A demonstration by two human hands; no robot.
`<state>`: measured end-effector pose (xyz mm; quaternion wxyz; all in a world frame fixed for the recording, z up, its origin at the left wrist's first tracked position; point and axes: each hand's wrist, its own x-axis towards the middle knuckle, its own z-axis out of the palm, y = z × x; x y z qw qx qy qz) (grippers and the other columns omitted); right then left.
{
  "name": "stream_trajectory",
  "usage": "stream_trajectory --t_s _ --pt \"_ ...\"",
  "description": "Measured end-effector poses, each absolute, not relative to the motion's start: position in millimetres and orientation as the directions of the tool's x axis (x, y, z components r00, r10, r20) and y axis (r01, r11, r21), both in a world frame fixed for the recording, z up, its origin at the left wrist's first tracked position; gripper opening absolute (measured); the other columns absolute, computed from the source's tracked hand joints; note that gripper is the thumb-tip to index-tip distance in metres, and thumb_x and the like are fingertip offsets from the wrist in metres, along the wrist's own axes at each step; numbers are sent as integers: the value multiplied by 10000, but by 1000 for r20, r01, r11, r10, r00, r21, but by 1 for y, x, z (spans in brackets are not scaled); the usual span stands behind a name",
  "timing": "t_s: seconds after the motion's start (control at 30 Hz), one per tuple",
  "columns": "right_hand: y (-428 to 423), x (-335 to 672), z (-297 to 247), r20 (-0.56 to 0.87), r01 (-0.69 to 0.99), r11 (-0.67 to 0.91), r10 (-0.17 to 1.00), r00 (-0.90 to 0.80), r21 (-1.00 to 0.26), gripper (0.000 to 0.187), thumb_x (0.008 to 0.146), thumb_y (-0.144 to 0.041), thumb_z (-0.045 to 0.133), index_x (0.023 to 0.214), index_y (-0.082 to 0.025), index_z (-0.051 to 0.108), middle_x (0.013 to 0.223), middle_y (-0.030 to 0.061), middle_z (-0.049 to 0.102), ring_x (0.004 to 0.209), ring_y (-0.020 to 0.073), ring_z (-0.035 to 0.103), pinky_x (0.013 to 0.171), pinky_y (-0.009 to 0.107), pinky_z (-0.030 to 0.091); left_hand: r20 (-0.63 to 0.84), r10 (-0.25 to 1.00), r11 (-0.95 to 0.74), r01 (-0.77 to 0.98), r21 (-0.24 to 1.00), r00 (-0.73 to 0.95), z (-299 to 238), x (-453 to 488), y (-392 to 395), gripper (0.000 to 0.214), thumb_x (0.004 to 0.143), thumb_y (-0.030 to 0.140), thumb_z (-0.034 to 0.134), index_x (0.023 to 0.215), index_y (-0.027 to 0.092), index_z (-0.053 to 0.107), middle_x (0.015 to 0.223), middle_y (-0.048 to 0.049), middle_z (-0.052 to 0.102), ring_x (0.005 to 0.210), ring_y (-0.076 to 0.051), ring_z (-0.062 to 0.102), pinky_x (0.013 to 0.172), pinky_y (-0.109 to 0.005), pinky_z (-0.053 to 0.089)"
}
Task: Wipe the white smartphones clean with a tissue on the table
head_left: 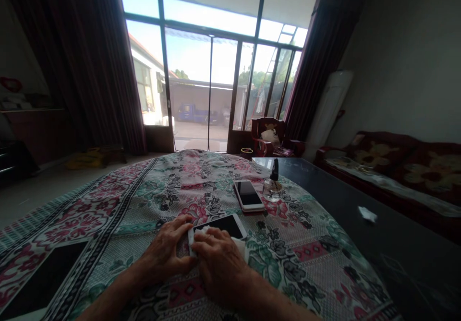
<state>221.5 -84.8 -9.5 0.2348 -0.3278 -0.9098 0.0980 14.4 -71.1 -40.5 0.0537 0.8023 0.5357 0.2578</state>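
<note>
A white smartphone (225, 226) with a black screen lies on the patterned tablecloth (154, 191), and both my hands are on it. My left hand (165, 246) grips its left edge. My right hand (218, 268) presses a white tissue (240, 249) onto the lower part of the screen, and the tissue sticks out below that hand. Just beyond lies a second smartphone (248, 196) with a pale case and dark screen. A black tablet (45, 275) lies face up at the lower left, away from both hands.
A small glass bottle with a black top (272, 186) stands beyond the second phone. A dark glass table (360, 206) with a scrap of white paper (367, 214) extends to the right, beside a red floral sofa (382, 167). Glazed doors (187, 62) stand ahead.
</note>
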Motion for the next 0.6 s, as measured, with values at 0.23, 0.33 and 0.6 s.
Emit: stream_trajectory --t_s 0.23,0.33,0.6 --pt "-62 247 -7 419 648 647 759 -498 -402 237 756 -68 507 864 -192 678 990 30 692 975 183 542 931 309 395 310 900 -412 830 375 306 -31 16 -73 602 599 295 726 1183 210 604 1408 -110 515 1300 -345 460 1081 -485 391" --pt "-54 248 -4 391 710 596 796 -461 -375 298 783 -73 482 969 -192 682 1085 53 679 1062 200 523 989 334 370 305 908 -395 830 393 287 -29 18 -74 622 591 286 736 1193 202 604 1409 -113 515 1309 -345 451 1096 -483 375" --pt "-62 224 -6 346 551 763 645 -681 -339 394 841 -158 485 1216 -207 595 1345 26 566 1218 206 448 1066 359 305 272 921 -373 827 421 277 -28 18 -72 655 582 329 762 1203 182 614 1404 -132 523 1307 -354 457 1108 -495 352"
